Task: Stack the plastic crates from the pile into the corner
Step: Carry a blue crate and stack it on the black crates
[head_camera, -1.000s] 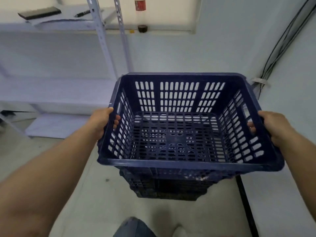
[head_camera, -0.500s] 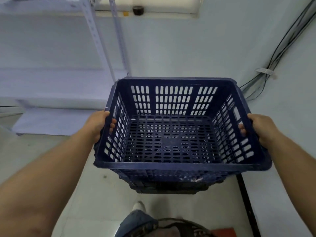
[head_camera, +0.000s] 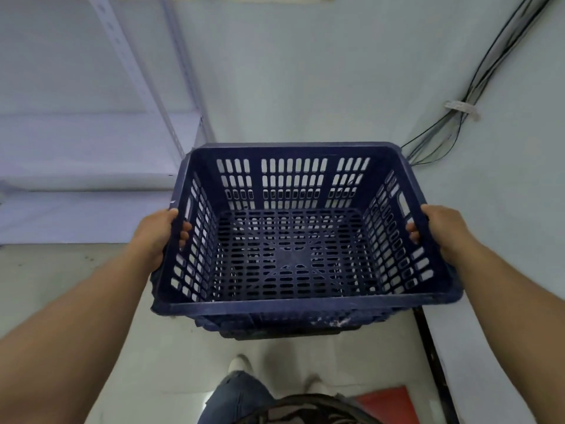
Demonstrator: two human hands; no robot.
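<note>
Crate [head_camera: 293, 255], dark blue and slotted, sits level between your hands in the room's corner, directly over a darker crate [head_camera: 281, 333] below it. Your left hand [head_camera: 156, 237] clasps its left rim, fingers hooked through the wall; your right hand [head_camera: 440, 231] clasps the right rim likewise.

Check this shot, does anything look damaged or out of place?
Only minor wear: the crate has whitish scuffs on its near outer wall. Both hands, left and right, hold it level over the crates below. Nothing is spilled or askew.
</note>
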